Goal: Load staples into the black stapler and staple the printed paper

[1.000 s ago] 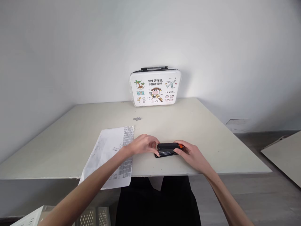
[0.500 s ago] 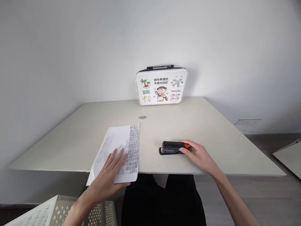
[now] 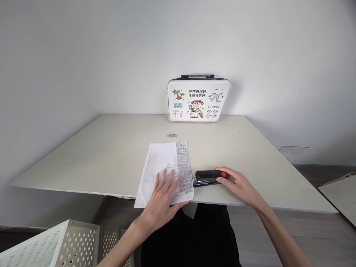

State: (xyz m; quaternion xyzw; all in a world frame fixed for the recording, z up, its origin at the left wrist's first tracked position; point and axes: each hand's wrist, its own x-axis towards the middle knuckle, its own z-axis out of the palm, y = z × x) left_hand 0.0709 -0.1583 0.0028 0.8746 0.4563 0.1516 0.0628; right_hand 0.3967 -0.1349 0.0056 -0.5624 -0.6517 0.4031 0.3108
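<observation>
A white sheaf of paper (image 3: 161,155), printed grey along its right side, lies at the table's front edge, its near corners reaching past that edge. My left hand (image 3: 164,193) rests flat on it with fingers spread. Just to the right, my right hand (image 3: 236,183) grips the rear end of a black stapler (image 3: 207,178) with an orange part, thumb on the near side and fingers behind. The stapler's front end meets the paper's right edge; whether the paper lies inside its mouth I cannot tell. Small grey staple strips (image 3: 172,135) lie beyond the paper.
A white case (image 3: 198,100) with cartoon prints and a black handle stands against the wall at the table's back. The pale table (image 3: 83,155) carries everything. White perforated baskets (image 3: 78,244) stand below at the left. Another pale board (image 3: 339,196) shows at far right.
My left hand has slid the paper to the right, up to the stapler. My right hand and the stapler have shifted slightly right in the picture, as the view has also moved.
</observation>
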